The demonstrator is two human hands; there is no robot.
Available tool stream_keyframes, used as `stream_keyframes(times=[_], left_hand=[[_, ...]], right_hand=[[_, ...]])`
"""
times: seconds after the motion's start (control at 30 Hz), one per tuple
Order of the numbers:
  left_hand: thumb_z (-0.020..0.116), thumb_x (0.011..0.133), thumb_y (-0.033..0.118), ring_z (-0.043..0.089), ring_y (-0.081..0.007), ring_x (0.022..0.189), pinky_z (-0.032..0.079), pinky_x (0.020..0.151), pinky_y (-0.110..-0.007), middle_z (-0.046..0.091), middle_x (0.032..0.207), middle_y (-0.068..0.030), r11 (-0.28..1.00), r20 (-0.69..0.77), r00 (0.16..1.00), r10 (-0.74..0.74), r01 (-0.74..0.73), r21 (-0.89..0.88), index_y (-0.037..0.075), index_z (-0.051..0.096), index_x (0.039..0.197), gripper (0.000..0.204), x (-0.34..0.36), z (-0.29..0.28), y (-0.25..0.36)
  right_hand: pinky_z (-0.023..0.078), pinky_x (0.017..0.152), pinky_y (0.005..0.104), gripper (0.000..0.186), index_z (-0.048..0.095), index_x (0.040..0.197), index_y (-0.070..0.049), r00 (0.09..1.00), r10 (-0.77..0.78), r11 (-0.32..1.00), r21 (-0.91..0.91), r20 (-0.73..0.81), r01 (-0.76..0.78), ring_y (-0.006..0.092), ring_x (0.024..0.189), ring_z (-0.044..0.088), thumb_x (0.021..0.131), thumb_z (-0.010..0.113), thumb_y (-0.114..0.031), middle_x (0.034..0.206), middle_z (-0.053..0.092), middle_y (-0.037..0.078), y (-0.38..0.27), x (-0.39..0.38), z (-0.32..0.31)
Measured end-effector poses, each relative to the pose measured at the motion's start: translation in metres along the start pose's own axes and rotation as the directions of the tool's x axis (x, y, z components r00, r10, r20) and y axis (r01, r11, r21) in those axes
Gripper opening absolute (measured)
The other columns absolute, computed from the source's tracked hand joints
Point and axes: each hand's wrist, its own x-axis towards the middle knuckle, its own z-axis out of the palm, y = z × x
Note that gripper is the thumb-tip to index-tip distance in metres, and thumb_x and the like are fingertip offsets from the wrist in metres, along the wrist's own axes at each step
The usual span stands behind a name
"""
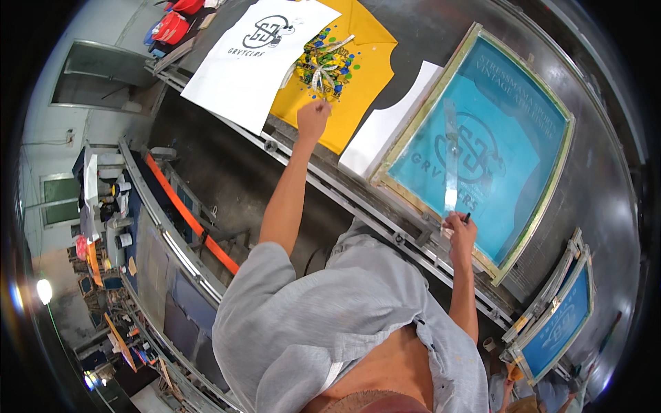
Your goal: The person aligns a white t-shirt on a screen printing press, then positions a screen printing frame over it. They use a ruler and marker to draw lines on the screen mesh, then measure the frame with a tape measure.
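My left hand [313,118] is closed above the near edge of a yellow fabric panel [372,62]. It grips one end of a bunched whitish strip [323,69], which looks like a measuring tape and lies over the panel's colourful print. In my right hand [460,233] are a long clear or metal ruler [451,182] and a dark pen [468,217]. The ruler reaches across the blue mesh of a screen-printing frame [568,138]. Through the mesh a dark round emblem shows, on a white panel [392,124] partly under the frame.
Left of the yellow panel lies a white printed panel [234,82], overlapping it. A metal rail [344,191] runs along the table's near edge. Another blue screen [561,323] stands at the lower right, near other people. Red tubs [171,27] sit at the far left; an orange bar [186,206] is behind.
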Motion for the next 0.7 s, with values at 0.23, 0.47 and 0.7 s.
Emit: stream_keyframes(times=[0.23,0.47,0.7], left_hand=[[0.079,0.086,0.040,0.046,-0.0411,0.137,0.032,0.109,-0.072,0.062,0.136,-0.0173,0.926,0.036,0.997,0.074,-0.082,0.368,0.007,0.074,0.116,0.045,0.163,0.049,-0.038],[0.077,0.088,0.045,0.053,-0.0439,0.130,0.039,0.110,-0.067,0.062,0.134,-0.0249,0.981,0.064,0.997,-0.043,0.030,0.192,0.004,0.074,0.118,0.051,0.171,0.033,-0.031],[0.066,0.092,0.045,0.071,-0.0387,0.105,0.057,0.087,-0.054,0.074,0.109,-0.0221,0.823,-0.008,0.992,-0.123,0.107,0.558,0.001,0.074,0.104,0.046,0.269,0.006,-0.155]], right_hand=[[0.034,0.048,0.0235,0.021,0.066,0.102,-0.005,0.987,0.063,0.979,0.181,0.146,-0.090,0.0122,0.079,0.069,0.089,0.075,-0.018,0.089,0.070,0.003,-0.042,0.021,0.151],[0.034,0.050,0.0222,0.042,0.060,0.127,0.002,0.961,0.111,0.977,0.150,0.254,-0.153,0.0170,0.092,0.071,0.092,0.069,-0.020,0.112,0.072,0.011,-0.042,0.036,0.211],[0.050,0.062,0.0319,0.050,0.061,0.128,0.007,0.921,0.149,0.978,0.083,0.361,-0.191,0.0193,0.087,0.068,0.089,0.073,-0.023,0.110,0.071,0.010,-0.031,0.016,0.247]])
